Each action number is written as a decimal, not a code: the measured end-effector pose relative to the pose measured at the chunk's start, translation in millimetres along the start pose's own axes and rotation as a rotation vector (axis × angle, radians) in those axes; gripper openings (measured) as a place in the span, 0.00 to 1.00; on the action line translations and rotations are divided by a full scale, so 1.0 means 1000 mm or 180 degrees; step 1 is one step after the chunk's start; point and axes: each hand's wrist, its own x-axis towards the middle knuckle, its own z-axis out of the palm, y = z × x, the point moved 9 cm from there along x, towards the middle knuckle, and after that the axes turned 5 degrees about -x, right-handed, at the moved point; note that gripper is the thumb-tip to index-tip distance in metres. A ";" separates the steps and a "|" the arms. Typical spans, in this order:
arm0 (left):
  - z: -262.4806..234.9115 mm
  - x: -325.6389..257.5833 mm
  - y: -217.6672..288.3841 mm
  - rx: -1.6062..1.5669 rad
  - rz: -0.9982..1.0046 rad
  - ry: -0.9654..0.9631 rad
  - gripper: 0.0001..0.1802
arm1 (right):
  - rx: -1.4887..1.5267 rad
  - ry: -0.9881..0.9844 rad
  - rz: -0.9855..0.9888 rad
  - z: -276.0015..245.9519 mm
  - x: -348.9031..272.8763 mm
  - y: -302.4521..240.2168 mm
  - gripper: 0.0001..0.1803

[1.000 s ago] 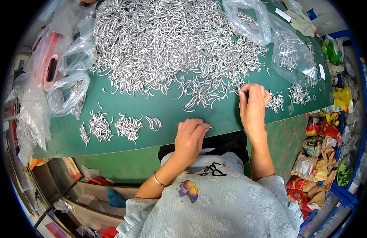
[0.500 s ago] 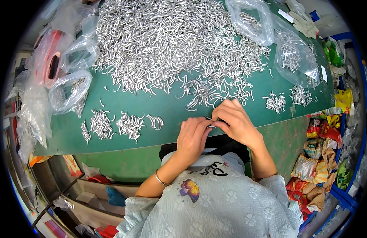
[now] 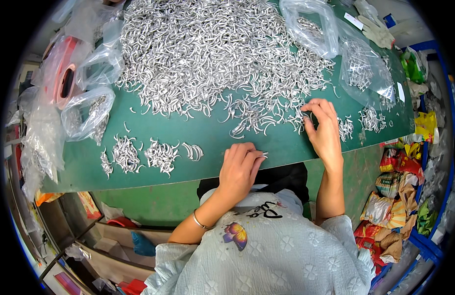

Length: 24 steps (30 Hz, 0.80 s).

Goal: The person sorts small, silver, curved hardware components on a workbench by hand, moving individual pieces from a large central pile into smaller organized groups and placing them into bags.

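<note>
Small curved silver metal pieces lie in a large heap across the green table. My left hand is closed near the table's front edge, with a few of these pieces poking out between thumb and forefinger. At the heap's right front edge is my right hand, its thumb and forefinger curved and slightly apart around loose pieces. Left of my left hand lie a short row of curved pieces and small piles. Just beyond my right hand sits another small pile, partly hidden by it.
Clear plastic bags stand at the left beside a red and pink object. More bags with metal pieces lie at the right, near a white glove. Colourful packages fill a blue rack on the right.
My right hand has left my left hand and moved right and away from me to the heap's edge. My left hand has stayed in place, still holding pieces.
</note>
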 end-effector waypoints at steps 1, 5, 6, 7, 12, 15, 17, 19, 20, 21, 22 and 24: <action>0.000 0.000 0.000 0.0001 -0.0001 0.0023 0.10 | -0.0045 0.0099 -0.0078 -0.002 0.001 -0.006 0.10; -0.001 0.000 0.000 -0.0017 0.0037 0.0048 0.10 | -0.0200 0.0312 0.0228 -0.001 0.004 -0.009 0.07; -0.002 0.001 0.001 -0.0009 0.0039 0.0051 0.11 | -0.0347 0.0214 0.0193 0.005 0.006 0.000 0.06; -0.002 0.001 0.001 -0.0002 0.0042 0.0053 0.11 | -0.0497 0.0244 0.0227 0.006 0.007 0.005 0.06; -0.002 0.001 0.000 -0.0007 0.0036 0.0090 0.12 | -0.0862 0.0269 0.0243 0.006 0.005 0.003 0.09; -0.002 0.001 0.000 0.0014 0.0026 0.0113 0.13 | -0.0397 0.0252 -0.0170 0.003 0.005 -0.016 0.10; -0.002 0.001 0.000 0.0020 0.0019 0.0081 0.13 | -0.0022 0.0190 -0.0443 0.009 0.006 -0.033 0.11; -0.002 0.002 0.001 0.0013 0.0006 0.0013 0.14 | -0.0166 -0.0004 -0.0636 0.024 0.005 -0.042 0.11; -0.002 0.002 0.000 -0.0009 -0.0007 0.0008 0.14 | -0.0172 0.0114 -0.0576 0.030 0.005 -0.038 0.10; -0.002 0.002 0.000 -0.0031 -0.0019 0.0004 0.15 | -0.0239 0.0183 -0.0618 0.029 0.005 -0.038 0.09; -0.002 0.002 -0.001 -0.0053 -0.0030 -0.0001 0.15 | -0.0306 0.0253 -0.0658 0.028 0.005 -0.037 0.09; -0.004 0.002 -0.001 -0.0111 -0.0071 -0.0032 0.16 | -0.0306 0.0321 -0.0650 0.025 0.004 -0.034 0.07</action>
